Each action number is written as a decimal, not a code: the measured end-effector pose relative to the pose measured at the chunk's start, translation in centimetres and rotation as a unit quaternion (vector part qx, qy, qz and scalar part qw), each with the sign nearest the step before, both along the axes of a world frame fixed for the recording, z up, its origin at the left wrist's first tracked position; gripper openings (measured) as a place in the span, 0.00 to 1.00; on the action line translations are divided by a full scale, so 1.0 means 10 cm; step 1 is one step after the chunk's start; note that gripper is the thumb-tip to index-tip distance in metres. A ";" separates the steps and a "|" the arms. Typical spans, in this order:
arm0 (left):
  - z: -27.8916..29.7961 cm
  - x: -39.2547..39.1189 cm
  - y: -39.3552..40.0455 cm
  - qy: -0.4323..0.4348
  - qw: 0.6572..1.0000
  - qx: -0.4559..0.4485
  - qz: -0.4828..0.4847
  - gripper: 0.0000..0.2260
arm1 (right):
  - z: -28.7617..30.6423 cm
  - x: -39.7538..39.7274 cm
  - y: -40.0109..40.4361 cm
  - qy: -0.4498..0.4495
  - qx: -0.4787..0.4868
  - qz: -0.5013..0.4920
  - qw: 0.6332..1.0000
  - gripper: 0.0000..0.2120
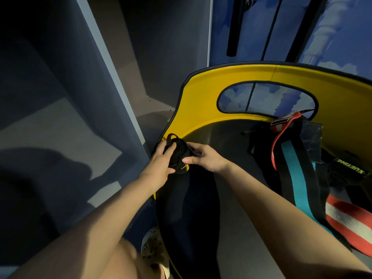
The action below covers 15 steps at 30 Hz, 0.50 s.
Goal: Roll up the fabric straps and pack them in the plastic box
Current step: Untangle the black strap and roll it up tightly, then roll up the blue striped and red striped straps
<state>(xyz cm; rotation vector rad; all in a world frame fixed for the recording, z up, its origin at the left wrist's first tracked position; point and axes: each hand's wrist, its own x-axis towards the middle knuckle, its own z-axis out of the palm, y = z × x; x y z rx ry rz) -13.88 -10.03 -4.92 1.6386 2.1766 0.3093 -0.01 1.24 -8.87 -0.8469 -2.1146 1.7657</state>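
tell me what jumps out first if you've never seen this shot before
The bright yellow curved chair back with its oval cutout, upper right of centre, draws the eye first. At its left edge, the left hand and right hand together hold a black rolled strap. On the right, loose straps lie on the seat: a black one with a teal stripe and a red and white one.

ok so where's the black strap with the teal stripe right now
In the head view it lies unrolled on the right, on the yellow chair's seat: the teal-striped black strap runs beside the red strap, right of both hands.
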 end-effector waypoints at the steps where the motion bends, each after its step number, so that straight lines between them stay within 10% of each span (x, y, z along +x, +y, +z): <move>1: -0.01 -0.03 0.00 0.002 1.000 0.005 -0.011 0.35 | 0.00 -0.03 0.01 0.005 -0.008 0.006 1.000 0.24; 15: 0.09 -0.08 0.14 0.091 0.992 -0.070 -0.053 0.33 | -0.07 -0.10 0.01 -0.005 -0.013 0.015 1.000 0.32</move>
